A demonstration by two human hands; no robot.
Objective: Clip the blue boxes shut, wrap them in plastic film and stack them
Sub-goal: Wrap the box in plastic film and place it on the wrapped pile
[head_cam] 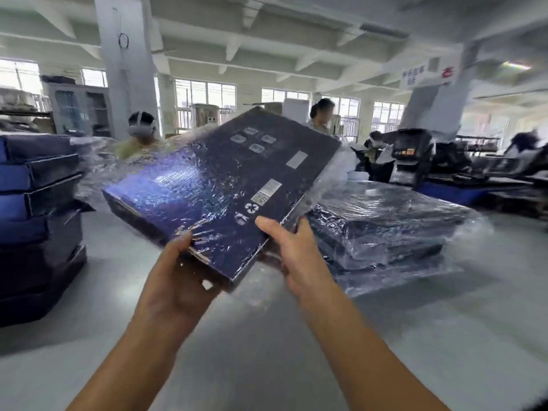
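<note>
Gripping blue box [219, 185] edge — left hand [179, 281], right hand [298, 256].

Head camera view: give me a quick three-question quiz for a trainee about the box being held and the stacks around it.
1. True or false: the held blue box is already covered in plastic film.
2. The stack of wrapped boxes lies: A) left of the held box, B) right of it, C) on top of it.
3. Does the left hand, the right hand, or both grip the box?
Key: 1 true; 2 B; 3 both.
</note>
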